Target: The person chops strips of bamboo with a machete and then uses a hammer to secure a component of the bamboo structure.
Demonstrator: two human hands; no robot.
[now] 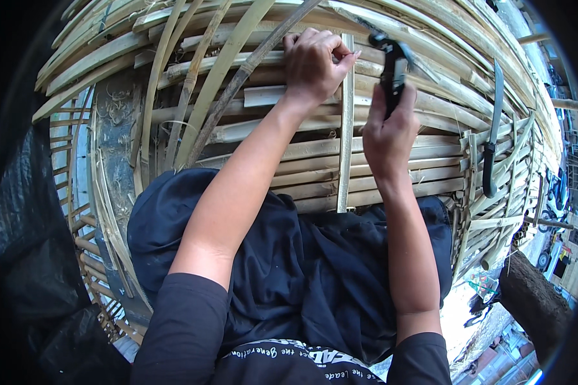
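Note:
My right hand (392,131) grips the black handle of a hammer (392,80), its head raised and somewhat blurred. Left of it, my left hand (316,63) rests over the bamboo strips with its fingers curled. Its thumb and forefinger are pinched together beside an upright bamboo slat (345,138); anything between them is too small to make out. This narrow slat crosses over several long bamboo strips (308,149) laid side by side, and its lower end reaches my dark-clothed lap.
A long knife (493,138) with a black handle lies on the bamboo at the right. Several loose strips (219,83) slant across the left. Black sheeting (26,224) hangs at the far left, and a dark trunk-like post (534,308) stands at lower right.

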